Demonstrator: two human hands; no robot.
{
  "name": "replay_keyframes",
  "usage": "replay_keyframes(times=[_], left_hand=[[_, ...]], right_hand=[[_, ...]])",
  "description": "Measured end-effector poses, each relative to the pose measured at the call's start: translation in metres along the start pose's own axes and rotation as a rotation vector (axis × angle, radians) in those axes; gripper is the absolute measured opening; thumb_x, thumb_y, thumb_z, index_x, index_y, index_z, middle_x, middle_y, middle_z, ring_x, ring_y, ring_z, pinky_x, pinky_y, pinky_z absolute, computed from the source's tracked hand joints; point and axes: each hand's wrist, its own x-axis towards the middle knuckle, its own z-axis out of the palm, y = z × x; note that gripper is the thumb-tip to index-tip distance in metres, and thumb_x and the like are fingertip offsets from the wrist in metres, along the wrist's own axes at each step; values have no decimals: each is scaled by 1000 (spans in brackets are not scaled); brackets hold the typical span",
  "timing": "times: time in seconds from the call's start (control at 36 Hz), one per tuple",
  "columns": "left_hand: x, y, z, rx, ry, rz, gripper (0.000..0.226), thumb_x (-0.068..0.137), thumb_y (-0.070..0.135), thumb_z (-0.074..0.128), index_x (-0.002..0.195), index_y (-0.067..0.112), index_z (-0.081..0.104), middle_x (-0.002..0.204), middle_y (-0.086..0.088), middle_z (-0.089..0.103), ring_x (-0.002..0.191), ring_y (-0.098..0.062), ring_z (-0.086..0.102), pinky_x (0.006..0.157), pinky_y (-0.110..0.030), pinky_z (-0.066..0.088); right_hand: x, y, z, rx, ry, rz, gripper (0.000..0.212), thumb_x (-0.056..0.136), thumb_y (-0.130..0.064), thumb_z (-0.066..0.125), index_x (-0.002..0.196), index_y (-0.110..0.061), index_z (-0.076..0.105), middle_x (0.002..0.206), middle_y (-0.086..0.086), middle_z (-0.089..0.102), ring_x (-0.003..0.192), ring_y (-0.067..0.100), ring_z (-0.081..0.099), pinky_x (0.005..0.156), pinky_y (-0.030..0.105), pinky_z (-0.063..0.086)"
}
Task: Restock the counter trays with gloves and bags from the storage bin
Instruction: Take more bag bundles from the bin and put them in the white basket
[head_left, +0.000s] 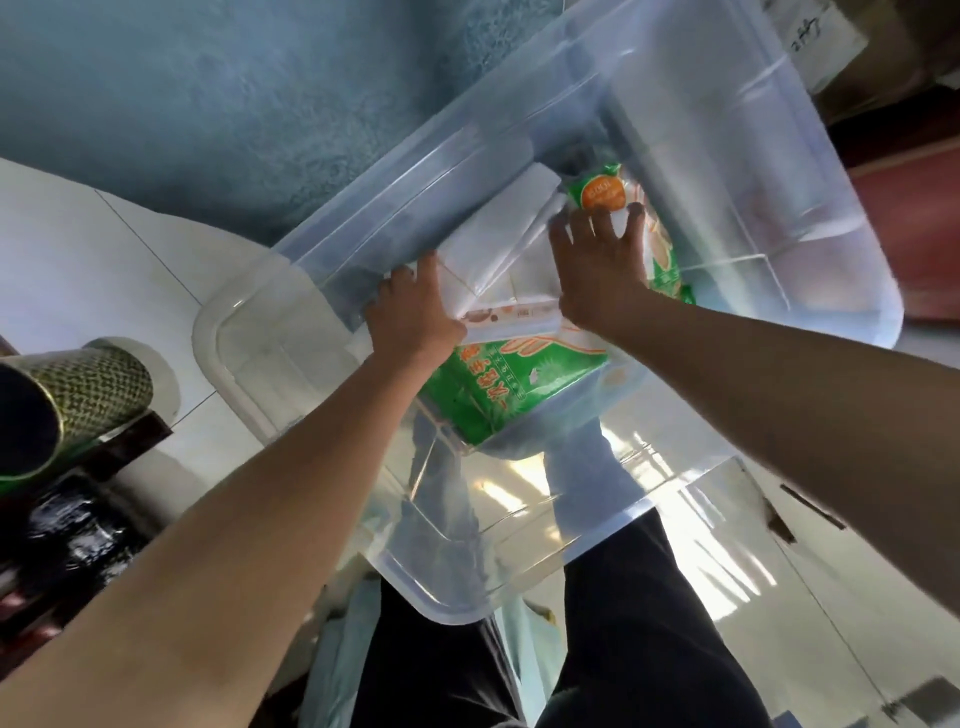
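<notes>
Both hands reach down into a clear storage bin (727, 156) seen from above. The right hand (602, 260) lies flat, fingers spread and straight, pressing on the upper of two green-and-white printed packets (660, 249), with its fingertips (635, 210) at the orange label near that packet's far end. The left hand (415, 312) lies at the bin's left wall, fingers extended onto a stack of clear folded bags (498, 234); whether the thumb closes under the stack cannot be told. A second green packet (498, 384) lies between and below the two wrists, nearer the person, with one corner toward the bin's near end.

The relation that governs the coming move: the upper packet's long axis runs away from the person, roughly along the right forearm, so the right hand already covers it and need only curl round an edge to lift. The clear bags lie directly ahead of the left hand, long axis slanting toward the bin's far left corner. Each hand is thus nearer its own item.

The bin's lid (249, 353) rests on the tiled floor (104, 249) to the left. No counter or tray is in view; judged from this, restocking is at the picking stage.
</notes>
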Motion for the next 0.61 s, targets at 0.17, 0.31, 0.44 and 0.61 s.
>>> replay_keyframes(times=[0.17,0.31,0.44,0.61], left_hand=[[8,-5,-21,-153,-220,-6,84,70,42,80,142,26,40,134,-13,57,121,-35,56,98,-52,50],[4,-1,-20,-87,-223,11,73,77,33,70,143,21,40,132,-13,56,118,-33,58,96,-50,51],[-4,15,4,127,-61,57,64,82,32,68,137,11,43,136,-16,49,119,-33,53,86,-44,46],[7,20,8,204,44,117,32,87,21,66,116,8,61,107,-12,70,97,-31,70,65,-33,41]], right_hand=[[-4,2,-4,-16,-69,18,90,70,-43,76,143,-10,35,138,17,46,130,37,38,111,60,19],[-11,1,-12,195,-266,93,84,59,-67,77,126,-21,52,127,9,59,122,36,51,110,62,16],[-8,-8,-16,400,-494,159,77,69,-52,78,135,-23,51,137,5,57,131,36,48,110,71,6],[-7,-26,-17,483,-539,199,65,74,-29,80,130,-13,50,132,11,58,129,37,48,111,64,22]])
